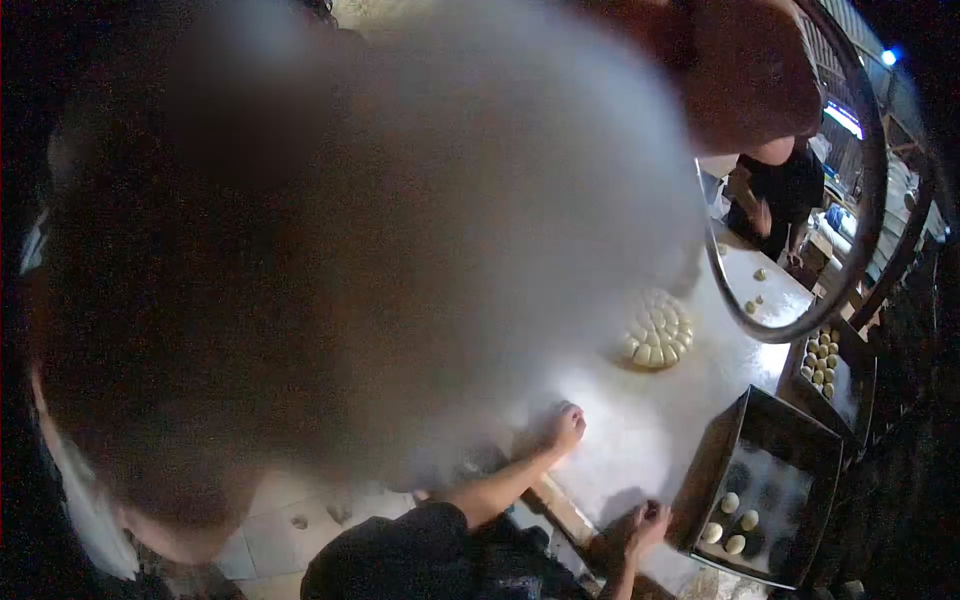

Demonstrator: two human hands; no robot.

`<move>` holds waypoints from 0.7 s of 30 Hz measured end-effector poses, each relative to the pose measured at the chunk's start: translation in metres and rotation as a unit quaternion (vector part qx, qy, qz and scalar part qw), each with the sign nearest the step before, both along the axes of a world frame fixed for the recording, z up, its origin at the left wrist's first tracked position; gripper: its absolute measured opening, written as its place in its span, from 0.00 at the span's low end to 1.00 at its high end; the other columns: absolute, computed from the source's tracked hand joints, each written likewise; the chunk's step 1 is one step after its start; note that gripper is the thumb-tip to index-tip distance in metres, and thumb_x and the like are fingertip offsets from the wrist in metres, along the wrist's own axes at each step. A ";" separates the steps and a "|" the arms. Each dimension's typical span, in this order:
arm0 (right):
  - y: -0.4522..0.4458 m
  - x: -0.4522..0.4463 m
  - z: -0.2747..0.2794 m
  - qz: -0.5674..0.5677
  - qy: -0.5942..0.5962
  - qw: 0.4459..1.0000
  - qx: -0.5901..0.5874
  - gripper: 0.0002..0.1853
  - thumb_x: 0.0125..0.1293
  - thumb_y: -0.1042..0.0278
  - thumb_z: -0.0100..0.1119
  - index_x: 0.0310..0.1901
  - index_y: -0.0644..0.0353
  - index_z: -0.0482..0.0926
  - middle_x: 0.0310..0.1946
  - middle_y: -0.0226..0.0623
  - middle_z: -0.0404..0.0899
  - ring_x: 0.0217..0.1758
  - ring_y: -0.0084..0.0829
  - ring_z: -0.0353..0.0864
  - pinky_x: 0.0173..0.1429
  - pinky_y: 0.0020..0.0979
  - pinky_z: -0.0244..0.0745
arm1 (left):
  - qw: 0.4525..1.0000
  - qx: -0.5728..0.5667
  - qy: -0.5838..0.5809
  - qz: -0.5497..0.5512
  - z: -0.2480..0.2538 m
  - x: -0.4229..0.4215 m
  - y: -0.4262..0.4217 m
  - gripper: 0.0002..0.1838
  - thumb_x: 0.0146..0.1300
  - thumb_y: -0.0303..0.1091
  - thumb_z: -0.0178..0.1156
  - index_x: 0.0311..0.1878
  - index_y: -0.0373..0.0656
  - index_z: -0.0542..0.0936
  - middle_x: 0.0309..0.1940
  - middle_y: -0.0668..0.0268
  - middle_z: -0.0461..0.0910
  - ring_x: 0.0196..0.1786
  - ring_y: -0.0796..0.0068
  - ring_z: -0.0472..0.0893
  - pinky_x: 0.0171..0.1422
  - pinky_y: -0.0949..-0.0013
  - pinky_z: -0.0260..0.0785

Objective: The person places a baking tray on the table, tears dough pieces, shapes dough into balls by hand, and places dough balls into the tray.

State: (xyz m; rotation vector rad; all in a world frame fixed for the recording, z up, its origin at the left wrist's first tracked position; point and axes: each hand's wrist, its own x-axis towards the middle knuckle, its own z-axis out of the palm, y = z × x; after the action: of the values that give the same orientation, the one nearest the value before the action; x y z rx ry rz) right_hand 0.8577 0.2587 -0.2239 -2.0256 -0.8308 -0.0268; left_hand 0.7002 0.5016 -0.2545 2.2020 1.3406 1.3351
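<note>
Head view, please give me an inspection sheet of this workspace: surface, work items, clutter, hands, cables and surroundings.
Surface: pale table, brightly lit near the hands.
Job's things: round cluster of pale dough-like pieces; four pale balls in the near tray; more balls in the far tray.
Clutter: a large blurred shape hides much of the view; a curved hoop crosses the right side.
Hands: left hand curled at the table; right hand curled beside the near tray; whether either holds anything, cannot tell.
Cables: nothing seen.
Surroundings: a person in dark clothing across the table; bright light at upper right.
</note>
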 end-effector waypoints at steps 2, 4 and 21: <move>0.000 0.000 0.008 0.020 -0.064 0.998 -0.017 0.06 0.48 0.76 0.58 0.31 0.61 0.76 0.31 0.40 0.74 0.37 0.43 0.72 0.43 0.39 0.68 | 0.999 0.034 -0.013 -0.010 -0.029 0.002 0.011 0.09 0.44 0.23 0.61 0.27 0.45 0.71 0.24 0.63 0.72 0.32 0.61 0.71 0.42 0.59 0.60; -0.004 0.002 0.004 0.032 -0.055 0.998 -0.028 0.05 0.51 0.75 0.58 0.31 0.61 0.75 0.31 0.41 0.74 0.37 0.42 0.73 0.44 0.39 0.68 | 0.999 0.020 -0.026 -0.020 -0.009 0.000 0.002 0.09 0.44 0.23 0.60 0.27 0.45 0.71 0.24 0.64 0.72 0.32 0.61 0.71 0.42 0.59 0.60; -0.003 0.011 -0.016 0.018 -0.065 0.997 -0.045 0.05 0.50 0.71 0.58 0.30 0.59 0.77 0.31 0.42 0.76 0.37 0.47 0.74 0.51 0.41 0.68 | 0.989 -0.146 0.022 -0.024 0.082 -0.028 -0.033 0.05 0.55 0.32 0.57 0.34 0.44 0.74 0.30 0.60 0.75 0.33 0.56 0.73 0.39 0.59 0.67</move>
State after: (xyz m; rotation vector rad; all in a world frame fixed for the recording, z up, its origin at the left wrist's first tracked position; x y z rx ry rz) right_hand 0.8686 0.2558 -0.2400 -2.1105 -0.9654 -0.1019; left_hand 0.6720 0.4690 -0.1726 2.0610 1.3906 1.0050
